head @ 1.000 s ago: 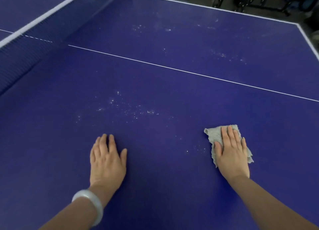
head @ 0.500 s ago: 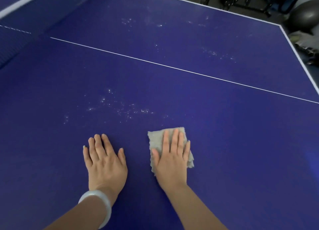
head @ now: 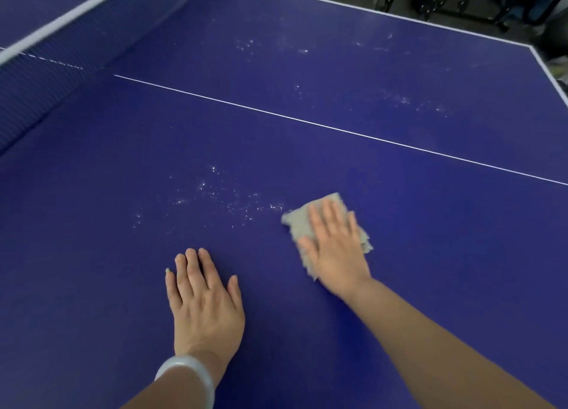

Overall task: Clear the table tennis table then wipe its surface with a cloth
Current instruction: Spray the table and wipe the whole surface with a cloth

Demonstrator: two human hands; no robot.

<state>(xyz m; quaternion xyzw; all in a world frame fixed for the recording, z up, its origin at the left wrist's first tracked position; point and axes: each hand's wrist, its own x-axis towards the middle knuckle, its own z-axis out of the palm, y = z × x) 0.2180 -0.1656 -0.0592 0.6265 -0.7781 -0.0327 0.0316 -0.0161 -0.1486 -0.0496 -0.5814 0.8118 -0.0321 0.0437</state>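
Right hand (head: 335,249) slid cloth (head: 299,222) rightward, fingers flat pressing it, left hand (head: 206,301) flat on table (head: 430,224)

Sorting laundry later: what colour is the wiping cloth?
Light grey cloth, under the right hand; head view.

Cloth (head: 299,224) on table (head: 430,255), R of specks (head: 215,193).

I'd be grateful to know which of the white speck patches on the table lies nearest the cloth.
The patch just left of the cloth, on the near side of the white centre line. The other patches lie beyond that line.
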